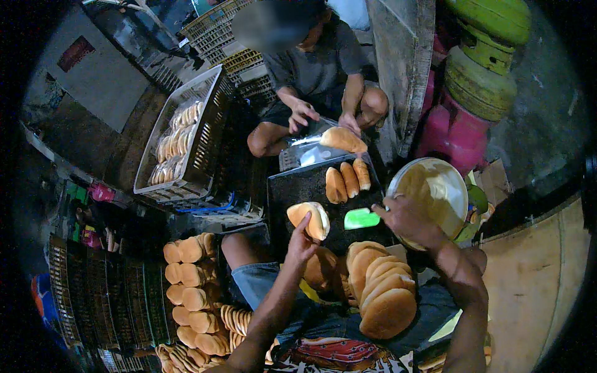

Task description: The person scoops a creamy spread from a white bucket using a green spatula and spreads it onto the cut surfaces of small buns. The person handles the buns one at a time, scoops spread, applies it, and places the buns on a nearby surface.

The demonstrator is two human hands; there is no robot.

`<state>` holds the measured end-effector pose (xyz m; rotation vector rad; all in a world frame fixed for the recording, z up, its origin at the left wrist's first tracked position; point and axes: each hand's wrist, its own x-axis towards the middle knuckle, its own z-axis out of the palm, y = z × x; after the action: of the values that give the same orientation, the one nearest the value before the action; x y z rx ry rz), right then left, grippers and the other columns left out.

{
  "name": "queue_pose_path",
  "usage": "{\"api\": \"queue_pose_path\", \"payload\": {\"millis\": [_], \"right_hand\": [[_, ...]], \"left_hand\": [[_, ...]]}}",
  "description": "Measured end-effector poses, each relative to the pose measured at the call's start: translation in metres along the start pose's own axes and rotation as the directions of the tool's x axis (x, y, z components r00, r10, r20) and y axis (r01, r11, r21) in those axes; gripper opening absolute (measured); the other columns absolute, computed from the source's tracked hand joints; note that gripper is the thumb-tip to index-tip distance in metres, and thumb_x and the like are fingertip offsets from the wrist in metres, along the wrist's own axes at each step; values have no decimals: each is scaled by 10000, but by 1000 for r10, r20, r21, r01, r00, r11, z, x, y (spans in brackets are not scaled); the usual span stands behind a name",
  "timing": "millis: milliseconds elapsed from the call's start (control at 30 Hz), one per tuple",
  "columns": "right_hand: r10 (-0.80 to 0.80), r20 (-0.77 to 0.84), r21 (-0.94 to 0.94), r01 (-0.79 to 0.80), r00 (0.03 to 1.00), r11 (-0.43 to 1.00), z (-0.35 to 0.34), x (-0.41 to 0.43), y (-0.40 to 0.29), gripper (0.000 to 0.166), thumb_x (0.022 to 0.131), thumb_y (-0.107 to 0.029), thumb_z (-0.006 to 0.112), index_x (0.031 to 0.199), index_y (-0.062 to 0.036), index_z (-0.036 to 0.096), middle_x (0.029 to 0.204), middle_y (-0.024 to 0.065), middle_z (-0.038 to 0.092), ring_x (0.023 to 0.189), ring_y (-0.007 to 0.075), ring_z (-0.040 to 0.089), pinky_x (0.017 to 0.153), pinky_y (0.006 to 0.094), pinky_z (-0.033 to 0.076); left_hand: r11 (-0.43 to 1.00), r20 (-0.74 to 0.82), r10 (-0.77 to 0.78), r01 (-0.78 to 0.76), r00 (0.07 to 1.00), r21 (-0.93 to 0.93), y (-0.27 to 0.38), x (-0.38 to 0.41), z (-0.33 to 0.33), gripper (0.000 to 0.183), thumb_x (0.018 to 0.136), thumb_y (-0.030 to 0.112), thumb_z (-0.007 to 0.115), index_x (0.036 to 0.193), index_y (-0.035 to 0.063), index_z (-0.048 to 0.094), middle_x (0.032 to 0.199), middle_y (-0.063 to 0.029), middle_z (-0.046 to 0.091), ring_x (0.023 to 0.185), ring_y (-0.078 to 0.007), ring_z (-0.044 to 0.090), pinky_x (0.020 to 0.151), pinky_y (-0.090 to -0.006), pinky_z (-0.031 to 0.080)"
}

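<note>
My left hand (303, 242) holds a split bread bun (308, 218) over a black tray (289, 186), its cut side turned to the right. In my right hand (403, 217) is a spatula with a bright green blade (361, 219), held level just right of the bun. Right beside that hand stands a round tub (440, 172) with a pale cream-coloured substance on its inner wall. A row of large flat buns (387, 310) leans in a stack before my lap. Three long rolls (345, 182) lie side by side at the tray's far right.
Opposite me a person (315, 70) holds a bun (343, 140) and clear plastic. A crate (200, 154) of bagged buns stands left of the tray. Many more buns (191, 275) are stacked at my left. Gas cylinders (482, 84) stand at the right by a wooden board (401, 70).
</note>
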<state>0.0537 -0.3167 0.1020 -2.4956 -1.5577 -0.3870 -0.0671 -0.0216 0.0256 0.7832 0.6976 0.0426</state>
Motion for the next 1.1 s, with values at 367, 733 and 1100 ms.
{"api": "queue_pose_path", "payload": {"millis": [367, 733, 1100], "right_hand": [[293, 95, 205, -307, 951, 929, -10, -31, 55, 343, 846, -218, 646, 1172, -115, 664, 1060, 128, 627, 994, 317, 628, 842, 426, 535], [523, 256, 142, -566, 813, 812, -14, -55, 96, 269, 862, -270, 663, 1078, -112, 691, 1008, 180, 693, 919, 383, 658, 821, 494, 517], [621, 543, 6, -742, 566, 671, 123, -87, 147, 224, 785, -164, 590, 915, -31, 715, 923, 214, 702, 889, 348, 693, 792, 456, 545]], "left_hand": [[-693, 370, 205, -133, 906, 708, -79, 109, -40, 477, 816, 228, 666, 1286, 255, 589, 1335, -89, 542, 1296, -349, 460, 1055, -580, 339], [919, 283, 48, -153, 958, 362, -2, 135, -36, 371, 972, 343, 543, 1129, 12, 600, 1023, -94, 669, 943, -210, 655, 830, -354, 536], [-427, 382, -14, -351, 924, 833, -8, 32, -5, 780, 779, 487, 738, 1341, 0, 503, 1287, -277, 550, 1183, -430, 552, 1007, -462, 458]]}}
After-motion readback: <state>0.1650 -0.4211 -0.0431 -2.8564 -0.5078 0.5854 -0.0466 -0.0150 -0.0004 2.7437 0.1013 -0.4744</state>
